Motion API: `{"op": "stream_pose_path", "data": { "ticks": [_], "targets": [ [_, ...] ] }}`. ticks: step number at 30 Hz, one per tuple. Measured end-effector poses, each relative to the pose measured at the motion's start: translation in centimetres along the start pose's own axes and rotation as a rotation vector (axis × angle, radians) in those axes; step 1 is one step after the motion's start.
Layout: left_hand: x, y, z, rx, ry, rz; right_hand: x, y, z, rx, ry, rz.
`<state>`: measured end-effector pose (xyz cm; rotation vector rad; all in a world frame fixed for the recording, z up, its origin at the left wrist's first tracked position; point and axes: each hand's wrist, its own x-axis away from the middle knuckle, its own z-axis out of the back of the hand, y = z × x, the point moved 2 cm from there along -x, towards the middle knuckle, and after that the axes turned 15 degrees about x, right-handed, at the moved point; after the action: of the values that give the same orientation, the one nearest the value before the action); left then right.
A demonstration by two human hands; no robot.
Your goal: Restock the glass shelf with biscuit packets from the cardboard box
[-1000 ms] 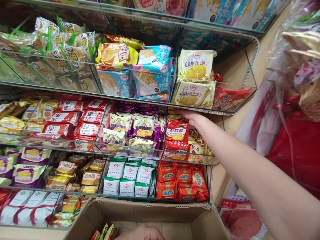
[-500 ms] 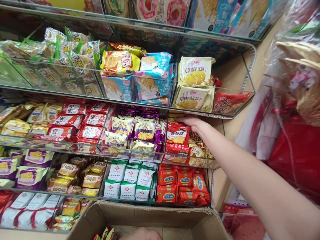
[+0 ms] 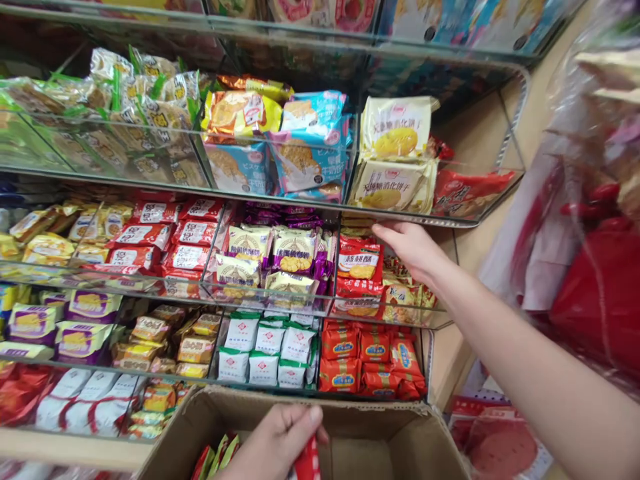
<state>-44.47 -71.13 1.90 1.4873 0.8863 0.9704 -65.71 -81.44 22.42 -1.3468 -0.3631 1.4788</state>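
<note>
Head view: left hand point(image 3: 280, 433) clamps a red packet point(image 3: 307, 461) over the six-o'clock box point(image 3: 405, 430), seemingly for control; I cannot tell whether the three-o'clock right hand point(image 3: 409, 244) grips.

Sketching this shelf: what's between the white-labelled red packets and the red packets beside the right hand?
Cream-and-purple packets, seen in the head view.

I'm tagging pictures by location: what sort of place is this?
Probably a snack shop or a store's snack section. Clear-fronted shelves hold small wrapped packets grouped in divided sections, including red packets beside the right hand and white-and-green packets lower down.
</note>
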Motion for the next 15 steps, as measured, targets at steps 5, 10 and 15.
{"op": "stream_pose_path", "data": {
  "ticks": [5, 10, 15],
  "targets": [
    [-0.3, 0.7, 0.0, 0.367, 0.238, -0.037, 14.0, -0.4, -1.0, 0.269, -0.075, 0.351],
    [-0.4, 0.9, -0.4, 0.661, 0.212, 0.011, 21.6, 5.3, -5.8, 0.170, -0.532, -0.075],
    [-0.5, 0.7, -0.4, 0.671, 0.202, 0.043, 21.1, 8.3, -7.3, -0.220, -0.650, -0.293]
  ]
}}
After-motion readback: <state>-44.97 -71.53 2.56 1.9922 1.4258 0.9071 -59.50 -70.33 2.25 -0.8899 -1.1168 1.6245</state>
